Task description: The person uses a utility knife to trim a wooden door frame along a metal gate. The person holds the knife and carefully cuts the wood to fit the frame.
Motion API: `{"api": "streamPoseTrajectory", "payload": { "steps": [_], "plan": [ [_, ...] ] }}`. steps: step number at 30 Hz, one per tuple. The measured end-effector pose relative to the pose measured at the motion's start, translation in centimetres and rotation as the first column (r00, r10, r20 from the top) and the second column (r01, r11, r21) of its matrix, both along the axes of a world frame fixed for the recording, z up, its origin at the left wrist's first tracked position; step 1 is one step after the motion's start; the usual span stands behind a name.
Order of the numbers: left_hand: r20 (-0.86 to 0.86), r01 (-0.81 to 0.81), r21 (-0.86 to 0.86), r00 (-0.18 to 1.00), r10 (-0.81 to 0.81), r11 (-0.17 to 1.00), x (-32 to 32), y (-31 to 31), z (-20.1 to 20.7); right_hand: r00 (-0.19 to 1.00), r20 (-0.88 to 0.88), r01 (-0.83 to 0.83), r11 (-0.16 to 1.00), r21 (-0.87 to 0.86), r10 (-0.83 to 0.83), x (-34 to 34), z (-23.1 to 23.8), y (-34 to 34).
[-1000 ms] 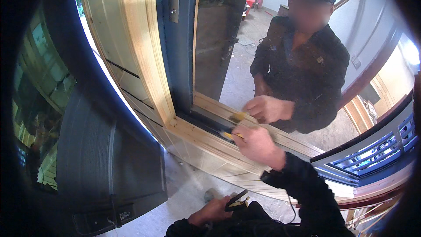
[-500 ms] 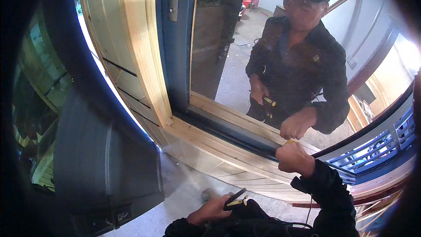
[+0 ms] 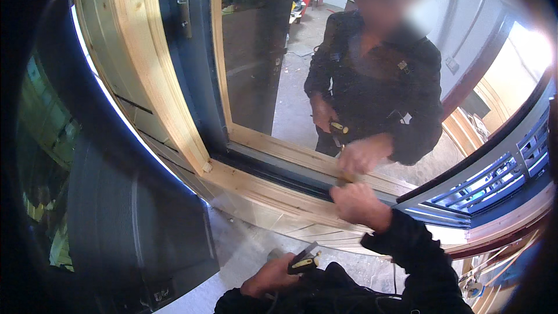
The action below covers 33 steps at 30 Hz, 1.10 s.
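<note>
My right hand is closed in a fist close to the window glass, just above the wooden sill. It is smeared by motion. A small yellowish bit shows beyond its fingers, but I cannot make out what it is. Lower down, my left hand is wrapped round a tool with a yellow-and-black handle. A flat grey metal piece sticks out beside that handle; whether both belong to one tool I cannot tell. The glass mirrors both of my hands and my dark sleeves.
Pale wooden trim and a dark metal frame border the glass on the left. A large dark panel stands at lower left. To the right is a louvred grey panel. Loose wood strips lie at the lower right.
The view has shifted a little. My right hand has moved left along the sill and is now blurred. My left hand keeps its hold on the yellow-and-black-handled tool, which has turned slightly.
</note>
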<state>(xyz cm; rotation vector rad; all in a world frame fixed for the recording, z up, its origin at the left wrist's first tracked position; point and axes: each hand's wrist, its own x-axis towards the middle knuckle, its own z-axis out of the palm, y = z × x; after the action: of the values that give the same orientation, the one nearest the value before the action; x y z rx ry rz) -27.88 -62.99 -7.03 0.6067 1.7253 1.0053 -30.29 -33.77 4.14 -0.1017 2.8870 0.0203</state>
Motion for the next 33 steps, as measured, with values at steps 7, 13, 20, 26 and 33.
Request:
{"api": "streamPoseTrajectory", "payload": {
  "steps": [7,13,20,26,33],
  "plan": [
    [-0.293,-0.102,0.051,0.950,0.113,0.993,-4.2,0.3,1.9,0.984,-0.011,0.179,0.976,0.125,-0.179,7.6,3.6,5.9],
    [-0.700,0.079,-0.016,0.711,-0.068,0.997,-8.4,4.7,4.8,0.862,-0.469,0.014,0.932,-0.362,-0.195,5.8,-1.7,4.9],
    [-0.893,0.310,-0.075,0.403,-0.203,0.948,-11.1,9.3,5.1,0.893,-0.006,0.440,0.869,0.227,-0.451,15.8,1.1,11.4],
    [-0.918,0.373,-0.126,0.308,-0.250,0.919,-11.9,11.4,5.1,0.829,-0.371,0.412,0.906,-0.099,-0.418,16.2,1.3,10.6],
    [-0.900,0.356,-0.209,0.295,-0.322,0.911,-11.7,12.2,6.0,0.815,-0.514,-0.065,0.840,-0.539,-0.266,10.0,-4.4,7.1]
  ]
}}
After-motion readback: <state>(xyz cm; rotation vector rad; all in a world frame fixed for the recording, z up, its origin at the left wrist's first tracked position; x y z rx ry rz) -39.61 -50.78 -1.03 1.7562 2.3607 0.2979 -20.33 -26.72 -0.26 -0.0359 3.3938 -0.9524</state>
